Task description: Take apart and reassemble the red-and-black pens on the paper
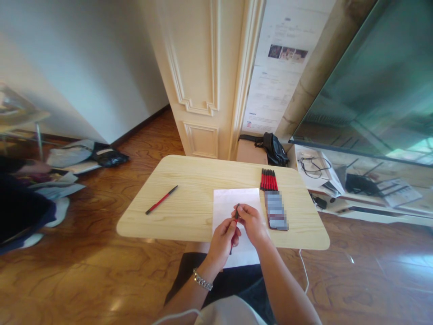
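Observation:
Both my hands meet over a white sheet of paper (pixel 233 203) near the front edge of a small wooden table (pixel 189 212). My left hand (pixel 223 239), with a metal bracelet at the wrist, is closed round the lower part of a red and black pen (pixel 236 214). My right hand (pixel 252 222) pinches the same pen near its black upper end. A second red pen (pixel 161 200) lies alone on the left of the table. A row of several red and black pens (pixel 268 179) lies at the back right, beside a phone (pixel 276 210).
A cream panelled door (pixel 203 81) and a black bag (pixel 274 149) stand behind the table. To the right, a low shelf (pixel 355 189) holds cables and papers. Bags and papers (pixel 77 155) lie on the wooden floor at left, near another person's dark sleeve (pixel 20 207).

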A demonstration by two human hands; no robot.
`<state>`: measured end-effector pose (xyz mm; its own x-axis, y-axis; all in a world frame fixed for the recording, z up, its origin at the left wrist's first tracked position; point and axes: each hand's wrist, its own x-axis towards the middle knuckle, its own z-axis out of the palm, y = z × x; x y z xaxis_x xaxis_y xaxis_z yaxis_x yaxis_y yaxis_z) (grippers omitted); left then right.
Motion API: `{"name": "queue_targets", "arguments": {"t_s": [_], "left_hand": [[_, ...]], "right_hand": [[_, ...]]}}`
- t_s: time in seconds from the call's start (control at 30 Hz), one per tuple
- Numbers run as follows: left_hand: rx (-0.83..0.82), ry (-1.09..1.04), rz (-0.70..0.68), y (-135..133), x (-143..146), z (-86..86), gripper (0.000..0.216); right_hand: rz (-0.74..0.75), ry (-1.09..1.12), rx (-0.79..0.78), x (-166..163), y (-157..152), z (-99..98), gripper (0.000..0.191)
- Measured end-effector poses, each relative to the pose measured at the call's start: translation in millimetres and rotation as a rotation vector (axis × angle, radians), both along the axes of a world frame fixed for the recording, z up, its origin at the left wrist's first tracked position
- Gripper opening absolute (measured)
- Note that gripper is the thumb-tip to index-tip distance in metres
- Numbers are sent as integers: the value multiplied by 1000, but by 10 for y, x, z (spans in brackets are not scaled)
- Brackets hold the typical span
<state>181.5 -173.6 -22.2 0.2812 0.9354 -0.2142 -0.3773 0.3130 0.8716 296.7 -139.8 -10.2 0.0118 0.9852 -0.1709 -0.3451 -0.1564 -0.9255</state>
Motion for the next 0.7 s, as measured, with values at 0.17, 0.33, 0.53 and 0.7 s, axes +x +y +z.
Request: {"name": "queue_targets", "arguments": {"t_s": [0.17,0.33,0.53,0.7], "left_hand": [[4,20,15,-6,6,-29,30],[3,18,5,1,7,-55,30],[20,52,19,-5,4,-59,31],[18,65,19,0,8,-76,32]], "right_hand": [[-27,-88,2,24,6,-25,32],[5,-70,15,41,15,-41,30],[-52,-189,17,69,32,-74,34],[45,-108,13,67,3,-54,33]]}}
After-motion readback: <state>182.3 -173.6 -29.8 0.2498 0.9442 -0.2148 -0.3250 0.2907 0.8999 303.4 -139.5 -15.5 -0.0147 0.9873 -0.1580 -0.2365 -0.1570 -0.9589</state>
